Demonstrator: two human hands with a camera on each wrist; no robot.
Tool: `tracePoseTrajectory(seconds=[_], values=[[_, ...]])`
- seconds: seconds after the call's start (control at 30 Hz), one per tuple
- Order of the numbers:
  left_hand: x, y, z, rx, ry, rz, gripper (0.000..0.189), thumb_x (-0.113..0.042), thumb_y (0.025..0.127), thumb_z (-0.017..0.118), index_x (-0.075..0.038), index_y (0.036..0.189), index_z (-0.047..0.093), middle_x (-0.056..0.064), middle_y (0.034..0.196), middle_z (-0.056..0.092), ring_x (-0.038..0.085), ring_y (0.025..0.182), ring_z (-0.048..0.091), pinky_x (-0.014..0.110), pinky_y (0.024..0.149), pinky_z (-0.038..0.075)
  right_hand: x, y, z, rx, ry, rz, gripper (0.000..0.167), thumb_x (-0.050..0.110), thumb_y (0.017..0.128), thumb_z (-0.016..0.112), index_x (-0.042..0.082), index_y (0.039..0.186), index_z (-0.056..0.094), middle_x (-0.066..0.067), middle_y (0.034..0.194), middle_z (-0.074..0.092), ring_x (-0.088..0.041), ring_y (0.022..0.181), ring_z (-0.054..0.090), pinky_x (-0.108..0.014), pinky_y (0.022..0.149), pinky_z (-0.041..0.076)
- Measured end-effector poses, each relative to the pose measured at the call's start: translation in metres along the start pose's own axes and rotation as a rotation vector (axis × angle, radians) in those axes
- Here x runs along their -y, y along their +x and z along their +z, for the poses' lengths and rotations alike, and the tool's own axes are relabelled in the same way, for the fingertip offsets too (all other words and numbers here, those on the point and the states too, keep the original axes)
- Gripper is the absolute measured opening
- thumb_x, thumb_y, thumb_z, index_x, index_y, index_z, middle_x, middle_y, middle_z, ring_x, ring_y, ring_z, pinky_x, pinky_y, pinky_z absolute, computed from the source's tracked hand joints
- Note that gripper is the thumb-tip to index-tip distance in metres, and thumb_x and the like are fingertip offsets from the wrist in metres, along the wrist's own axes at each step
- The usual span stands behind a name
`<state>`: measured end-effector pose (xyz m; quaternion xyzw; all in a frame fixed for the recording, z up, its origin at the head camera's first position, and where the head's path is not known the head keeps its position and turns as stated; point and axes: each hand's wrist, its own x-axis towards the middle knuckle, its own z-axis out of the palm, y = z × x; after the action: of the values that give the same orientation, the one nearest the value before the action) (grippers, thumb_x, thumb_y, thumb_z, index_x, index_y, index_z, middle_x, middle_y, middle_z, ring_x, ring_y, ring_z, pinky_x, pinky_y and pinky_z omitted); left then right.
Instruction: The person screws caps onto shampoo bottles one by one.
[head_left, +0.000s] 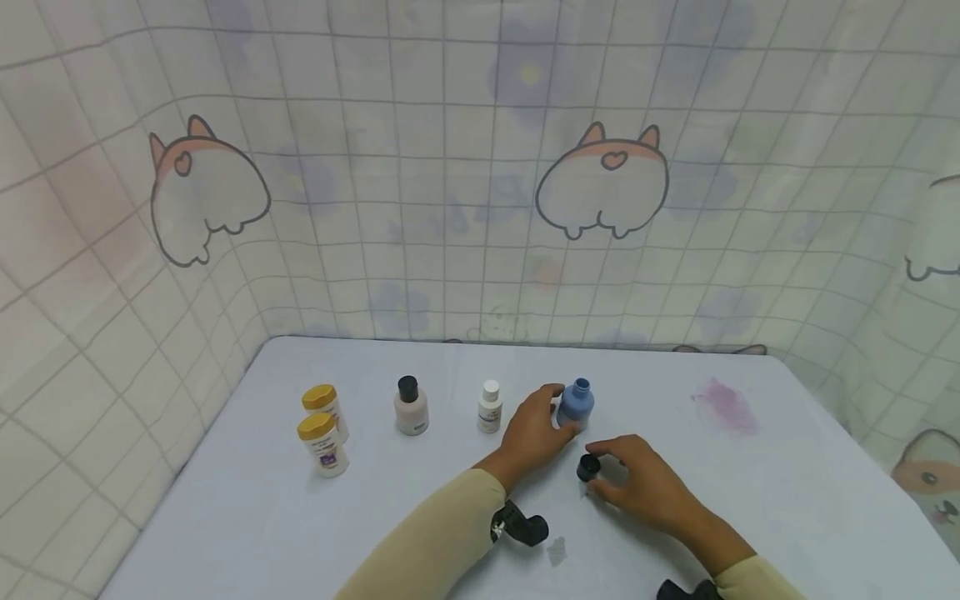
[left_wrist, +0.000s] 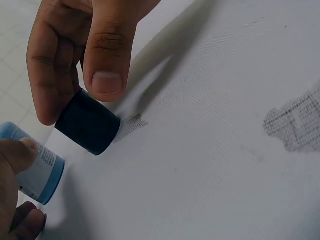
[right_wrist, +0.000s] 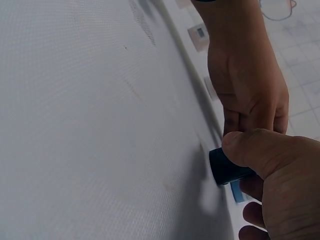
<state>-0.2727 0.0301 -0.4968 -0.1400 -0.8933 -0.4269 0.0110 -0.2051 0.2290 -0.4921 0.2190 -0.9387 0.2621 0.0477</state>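
Observation:
My left hand [head_left: 536, 429] grips a small blue bottle [head_left: 577, 403] that stands uncapped on the table, its narrow neck exposed. In the left wrist view, the left thumb lies across the printed label of the bottle [left_wrist: 42, 167]. Nearer the front, my right hand [head_left: 645, 483] pinches a black cap [head_left: 588, 467] between thumb and fingers, apart from the bottle. The cap [left_wrist: 87, 122] is at or just above the tabletop; I cannot tell whether it touches. In the right wrist view, the right hand [right_wrist: 285, 175] partly covers the cap [right_wrist: 227, 167].
Left of the hands are a small white bottle [head_left: 490, 408], a pale bottle with a black cap [head_left: 412, 408], and two white bottles with yellow lids, one in front [head_left: 324, 446] and one behind [head_left: 327, 404]. The white table [head_left: 247, 500] bears a pink stain [head_left: 727, 406]. A patterned curtain [head_left: 465, 167] hangs behind.

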Motion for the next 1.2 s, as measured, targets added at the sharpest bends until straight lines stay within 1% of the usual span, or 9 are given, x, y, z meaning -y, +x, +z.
tracePoseTrajectory(seconds=[0.1, 0.2, 0.33, 0.53, 0.67, 0.77, 0.9, 1.1, 1.2], values=[[0.000, 0.001, 0.001, -0.008, 0.018, -0.009, 0.064, -0.032, 0.094, 0.078, -0.012, 0.148, 0.051, 0.005, 0.143, 0.059, 0.019, 0.122, 0.062, 0.035, 0.099, 0.054, -0.001, 0.000, 0.002, -0.012, -0.006, -0.020, 0.047, 0.018, 0.081, 0.089, 0.013, 0.124, 0.070, 0.001, 0.120, 0.066, -0.021, 0.111, 0.061, -0.043, 0.091, 0.057], [-0.001, 0.001, 0.000, -0.013, 0.007, -0.023, 0.065, -0.033, 0.093, 0.078, -0.012, 0.148, 0.050, 0.004, 0.142, 0.060, 0.019, 0.121, 0.063, 0.036, 0.098, 0.055, -0.001, 0.000, 0.003, -0.026, -0.006, -0.031, 0.047, 0.018, 0.080, 0.090, 0.013, 0.123, 0.071, 0.000, 0.119, 0.066, -0.022, 0.111, 0.062, -0.044, 0.090, 0.057], [-0.002, 0.002, 0.000, -0.018, -0.018, -0.028, 0.064, -0.031, 0.093, 0.079, -0.012, 0.147, 0.051, 0.005, 0.140, 0.062, 0.019, 0.118, 0.064, 0.037, 0.098, 0.055, -0.001, 0.001, 0.005, -0.015, 0.000, -0.005, 0.047, 0.019, 0.081, 0.089, 0.014, 0.123, 0.071, 0.000, 0.120, 0.065, -0.023, 0.113, 0.061, -0.046, 0.093, 0.056], [-0.003, 0.003, -0.002, -0.014, -0.026, -0.030, 0.062, -0.029, 0.092, 0.080, -0.012, 0.145, 0.053, 0.004, 0.138, 0.063, 0.018, 0.117, 0.065, 0.037, 0.098, 0.055, 0.001, 0.002, 0.006, 0.011, 0.007, 0.046, 0.045, 0.021, 0.082, 0.089, 0.015, 0.123, 0.071, -0.002, 0.121, 0.065, -0.025, 0.116, 0.060, -0.047, 0.098, 0.054], [-0.004, 0.002, -0.004, -0.007, -0.045, -0.041, 0.059, -0.029, 0.092, 0.080, -0.013, 0.142, 0.055, 0.003, 0.138, 0.063, 0.019, 0.118, 0.064, 0.037, 0.099, 0.054, 0.001, 0.002, 0.006, 0.005, 0.016, 0.059, 0.042, 0.019, 0.081, 0.089, 0.016, 0.119, 0.072, -0.002, 0.119, 0.065, -0.026, 0.116, 0.060, -0.047, 0.097, 0.054], [-0.003, 0.001, -0.005, 0.005, -0.053, -0.040, 0.057, -0.029, 0.092, 0.080, -0.013, 0.140, 0.056, 0.003, 0.138, 0.063, 0.019, 0.119, 0.064, 0.037, 0.099, 0.054, 0.002, 0.002, 0.006, -0.003, 0.018, 0.059, 0.040, 0.017, 0.081, 0.089, 0.016, 0.117, 0.072, -0.002, 0.118, 0.065, -0.024, 0.113, 0.061, -0.045, 0.094, 0.055], [-0.001, -0.001, -0.008, 0.018, -0.046, -0.002, 0.054, -0.028, 0.092, 0.081, -0.011, 0.138, 0.057, 0.004, 0.136, 0.064, 0.018, 0.115, 0.065, 0.035, 0.096, 0.055, 0.002, 0.002, 0.003, -0.024, 0.023, 0.049, 0.040, 0.014, 0.081, 0.088, 0.015, 0.117, 0.070, -0.003, 0.118, 0.064, -0.022, 0.108, 0.062, -0.042, 0.089, 0.057], [0.004, -0.005, -0.011, 0.050, -0.034, 0.059, 0.052, -0.030, 0.090, 0.083, -0.012, 0.132, 0.059, 0.001, 0.129, 0.066, 0.013, 0.109, 0.065, 0.027, 0.090, 0.055, 0.002, 0.001, -0.004, -0.036, 0.056, 0.016, 0.041, 0.010, 0.082, 0.086, 0.013, 0.120, 0.068, 0.000, 0.119, 0.067, -0.023, 0.109, 0.065, -0.043, 0.089, 0.058], [0.007, -0.009, -0.012, 0.062, -0.044, 0.086, 0.051, -0.029, 0.089, 0.084, -0.013, 0.131, 0.060, -0.001, 0.126, 0.067, 0.011, 0.109, 0.065, 0.025, 0.088, 0.056, 0.002, 0.001, -0.007, -0.033, 0.077, 0.006, 0.041, 0.008, 0.083, 0.084, 0.013, 0.121, 0.067, 0.002, 0.119, 0.068, -0.021, 0.105, 0.067, -0.041, 0.088, 0.059]])
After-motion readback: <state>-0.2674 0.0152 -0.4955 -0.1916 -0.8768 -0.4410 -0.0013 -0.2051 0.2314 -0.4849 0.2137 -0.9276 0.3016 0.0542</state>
